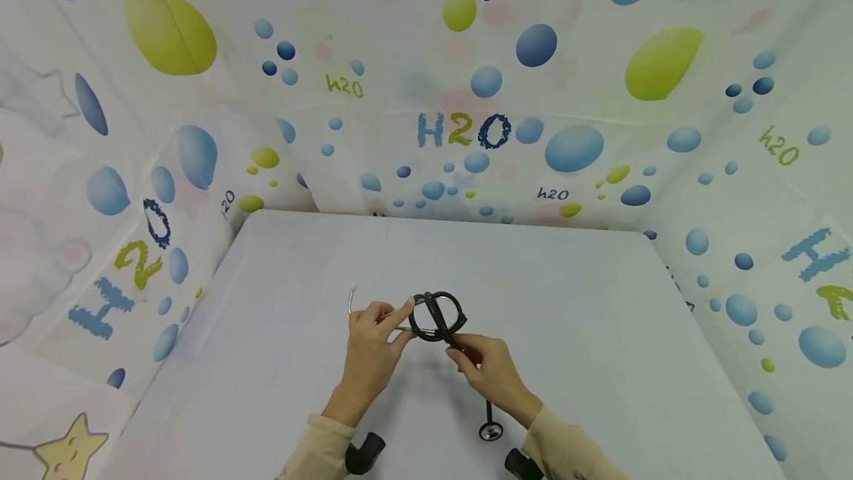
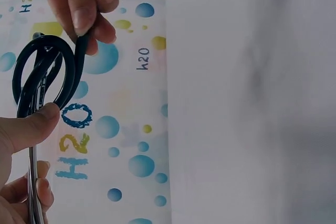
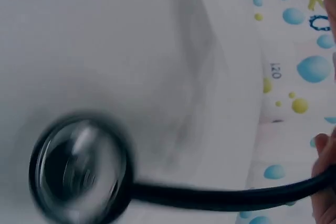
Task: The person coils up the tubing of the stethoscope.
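A stethoscope (image 1: 436, 311) is held up over the white table, its black tubing wound into a loop. My left hand (image 1: 370, 347) pinches the loop's left side, the thumb lying on the tubing and the other fingers around the metal ear tubes (image 2: 33, 174). One ear tube's end (image 1: 351, 298) sticks up beyond that hand. On the loop's right side, my right hand (image 1: 493, 370) pinches the tubing between thumb and fingers. From there the tubing hangs down to the round chest piece (image 1: 491, 432), which looks large and blurred in the right wrist view.
The white table (image 1: 300, 265) spreads out under both hands. A printed cloth (image 1: 400, 35) with blue and green drops stands behind and at both sides. Black wrist devices (image 1: 365, 454) sit at both sleeves, near the lower edge of the head view.
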Demonstrator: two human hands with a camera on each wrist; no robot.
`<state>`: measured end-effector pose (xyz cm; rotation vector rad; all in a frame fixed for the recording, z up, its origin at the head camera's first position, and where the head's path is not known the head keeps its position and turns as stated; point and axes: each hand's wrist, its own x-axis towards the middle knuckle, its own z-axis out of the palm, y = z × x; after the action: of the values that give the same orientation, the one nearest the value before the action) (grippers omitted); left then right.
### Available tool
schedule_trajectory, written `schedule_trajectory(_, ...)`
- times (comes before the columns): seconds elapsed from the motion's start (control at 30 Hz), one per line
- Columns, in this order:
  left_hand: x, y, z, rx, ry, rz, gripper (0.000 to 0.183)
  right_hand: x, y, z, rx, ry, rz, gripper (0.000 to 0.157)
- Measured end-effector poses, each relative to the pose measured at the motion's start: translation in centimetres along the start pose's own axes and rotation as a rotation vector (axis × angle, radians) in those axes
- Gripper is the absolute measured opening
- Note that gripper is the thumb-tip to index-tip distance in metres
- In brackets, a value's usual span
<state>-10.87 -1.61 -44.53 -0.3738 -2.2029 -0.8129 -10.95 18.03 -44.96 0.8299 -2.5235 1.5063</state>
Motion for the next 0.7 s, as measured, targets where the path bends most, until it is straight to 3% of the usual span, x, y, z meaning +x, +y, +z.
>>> schedule_trajectory(0.13,-0.2,-0.1,0.3,0.003,0.023,0.004,0.052,0.0,-1.1,0.0,0.037,-0.05,0.117,0.018)
schedule_trajectory(0.27,-0.1,-0.4,0.3,0.02,0.07,0.0,0.051,-0.3,-1.9,0.3,0.031,-0.041,0.219,0.017)
schedule_trajectory(0.4,0.1,-0.9,0.2,0.061,0.111,-0.024,0.051,-1.0,-2.6,0.5,0.048,-0.12,0.253,0.019)
schedule_trajectory(0.47,0.1,-1.2,0.2,0.082,0.107,-0.033,0.051,-1.3,-3.1,0.4,0.015,-0.185,0.214,0.02)
schedule_trajectory(0.53,-0.2,-1.4,0.3,0.104,0.087,-0.031,0.052,-1.4,-3.5,0.3,-0.085,-0.226,0.123,0.018)
schedule_trajectory(0.7,-1.2,-1.5,0.9,0.128,0.03,0.013,0.052,-0.6,-4.1,-1.0,-0.483,-0.257,-0.148,0.013)
